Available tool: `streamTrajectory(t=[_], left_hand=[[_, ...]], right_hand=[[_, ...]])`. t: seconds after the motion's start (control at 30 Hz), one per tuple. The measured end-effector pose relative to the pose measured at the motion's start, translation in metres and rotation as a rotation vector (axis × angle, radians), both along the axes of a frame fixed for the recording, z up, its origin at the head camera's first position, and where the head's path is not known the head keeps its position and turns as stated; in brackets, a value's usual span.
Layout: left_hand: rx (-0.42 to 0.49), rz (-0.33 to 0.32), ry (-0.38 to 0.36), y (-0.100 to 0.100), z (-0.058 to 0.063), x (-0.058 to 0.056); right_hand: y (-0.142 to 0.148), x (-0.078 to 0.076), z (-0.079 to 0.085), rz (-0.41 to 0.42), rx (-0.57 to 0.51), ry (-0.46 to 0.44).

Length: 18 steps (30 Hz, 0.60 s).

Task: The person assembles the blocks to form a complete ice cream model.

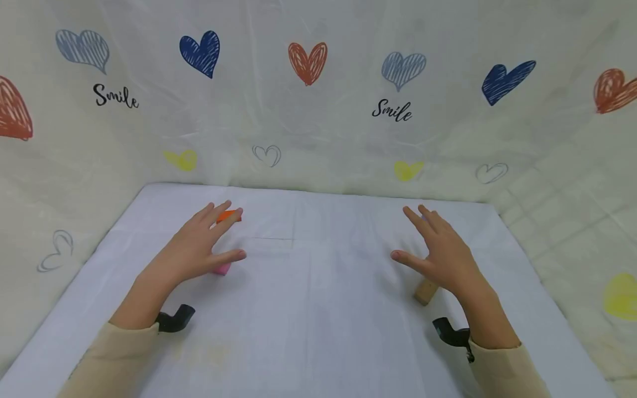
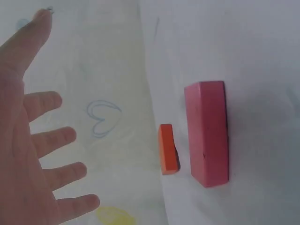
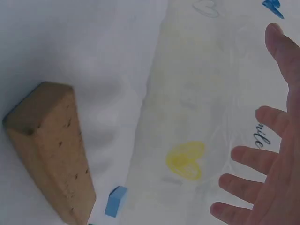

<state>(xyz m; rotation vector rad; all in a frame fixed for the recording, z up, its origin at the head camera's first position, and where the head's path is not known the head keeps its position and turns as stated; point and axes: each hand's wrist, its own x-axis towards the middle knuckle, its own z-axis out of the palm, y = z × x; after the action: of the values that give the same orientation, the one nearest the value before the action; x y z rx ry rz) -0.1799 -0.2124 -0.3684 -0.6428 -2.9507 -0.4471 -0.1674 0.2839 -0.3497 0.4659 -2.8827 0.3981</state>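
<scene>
Fingers spread, my left hand [image 1: 201,249] is held over the left side of the table and holds nothing. Beneath it lie a pink block [image 2: 208,133] and a smaller orange block [image 2: 168,149], both partly covered by the hand in the head view. My right hand [image 1: 445,254] hovers over the right side, its fingers apart and nothing between them. A tan, dark-flecked block [image 3: 56,150] lies below that hand, only its near end showing in the head view. The right wrist view also has a small blue block [image 3: 116,201] beyond the tan one.
A white cloth [image 1: 318,331] covers the table, with faint crease lines near its far left. Behind and at both sides hangs a pale sheet [image 1: 338,138] printed with hearts and "Smile". Each wrist wears a black strap piece [image 1: 176,319] below the hand.
</scene>
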Motion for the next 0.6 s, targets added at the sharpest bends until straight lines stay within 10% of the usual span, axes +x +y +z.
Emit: streamTrajectory(t=[0.6], left_hand=[[-0.073, -0.067, -0.110, -0.035, -0.022, 0.013]], right_hand=[[0.027, 0.024, -0.019, 0.057, 0.042, -0.218]])
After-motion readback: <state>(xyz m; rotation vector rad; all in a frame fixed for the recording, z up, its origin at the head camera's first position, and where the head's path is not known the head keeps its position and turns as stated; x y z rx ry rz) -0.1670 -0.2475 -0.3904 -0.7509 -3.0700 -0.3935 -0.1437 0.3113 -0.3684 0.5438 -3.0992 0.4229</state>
